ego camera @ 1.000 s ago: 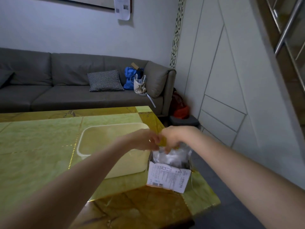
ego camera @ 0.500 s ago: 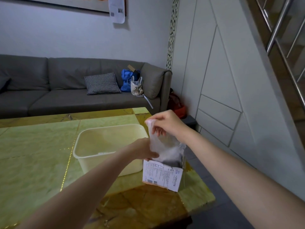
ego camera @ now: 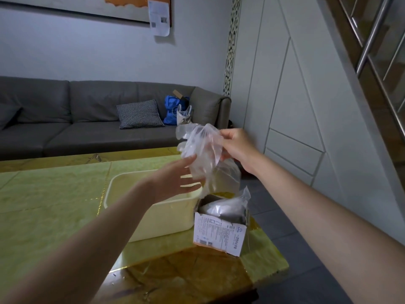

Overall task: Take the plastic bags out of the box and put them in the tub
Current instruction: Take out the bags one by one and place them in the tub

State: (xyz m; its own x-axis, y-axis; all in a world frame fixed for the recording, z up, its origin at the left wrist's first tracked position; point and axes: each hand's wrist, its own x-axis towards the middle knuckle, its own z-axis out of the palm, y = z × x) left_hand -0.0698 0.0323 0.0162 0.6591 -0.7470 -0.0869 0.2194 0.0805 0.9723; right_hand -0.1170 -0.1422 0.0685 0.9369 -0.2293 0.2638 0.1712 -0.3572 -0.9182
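Bags: a clear plastic bag (ego camera: 202,150) hangs in the air above the box, its lower end trailing close to the box mouth; more bags (ego camera: 223,208) are bunched inside.
Box: small cardboard box (ego camera: 219,234) stands open on the worktop (ego camera: 54,194), just beside the tub's right wall, near the worktop's right edge.
Tub: cream tub (ego camera: 157,218) sits left of the box; its inside is partly hidden by the left arm.
Right hand: right hand (ego camera: 237,148) pinches the upper part of the lifted bag, fingers curled onto the film.
Left hand: left hand (ego camera: 175,178) is spread, fingers straight, fingertips touching the bag's lower left side, gripping nothing.
Risk: the trailing film may catch the bags below and drag extra ones out, or tip the light box toward the edge.
Risk two: a thin pinch on slippery film could slip, dropping the bag short of the tub.
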